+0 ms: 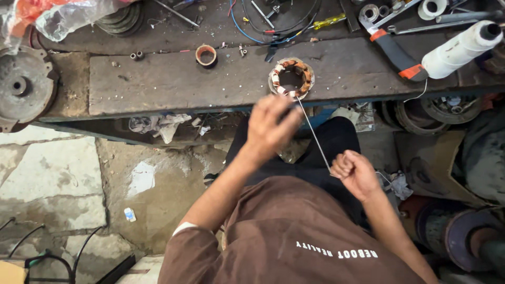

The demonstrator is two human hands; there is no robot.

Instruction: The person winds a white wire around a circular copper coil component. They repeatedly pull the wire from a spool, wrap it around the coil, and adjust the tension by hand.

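Head view: wound stator ring (291, 78) on the workbench edge (158, 87), just beyond the left hand (271, 126). White cord (314, 134) taut from the ring down to the right hand (356, 172). White spool (460, 50) lying at far right; clear plastic bag (63, 18) with orange contents at top left. Left fingers blurred, loosely curled, grip unclear. Right fist clenched on the cord.

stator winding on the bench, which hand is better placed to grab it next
Probably the left hand: it hovers just below the stator winding at the bench edge, fingers loose. The right hand is fisted on the white cord, farther back.
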